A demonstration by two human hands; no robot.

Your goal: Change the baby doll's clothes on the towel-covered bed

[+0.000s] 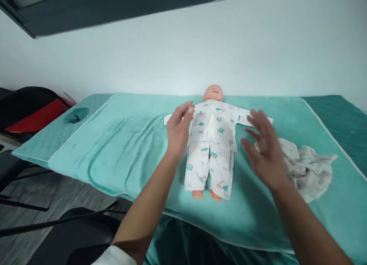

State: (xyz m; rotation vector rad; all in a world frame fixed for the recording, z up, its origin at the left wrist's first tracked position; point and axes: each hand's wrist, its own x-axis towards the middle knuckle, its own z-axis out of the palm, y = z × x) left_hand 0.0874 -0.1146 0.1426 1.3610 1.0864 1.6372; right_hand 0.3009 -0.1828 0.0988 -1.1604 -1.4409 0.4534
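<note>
A baby doll (pixel 214 92) lies on its back, head toward the wall. It wears a white long-sleeved top (pixel 213 121) and matching trousers (pixel 220 169) with green and pink prints; its bare feet stick out of the trouser legs. Over the sleeve on the left of the picture hovers my left hand (pixel 178 129), fingers loosely bent, with nothing visible in it; it hides part of that sleeve. My right hand (pixel 265 150) is raised beside the other sleeve, fingers spread and slightly blurred, holding nothing. Behind it lies a crumpled printed white cloth (pixel 311 171).
A green sheet (pixel 123 143) covers the massage bed, wrinkled on the left. Toward its left end is a face hole (pixel 77 115). Black chairs, one with a red panel (pixel 37 116), stand at the left. A white wall (pixel 172 58) runs along the far side.
</note>
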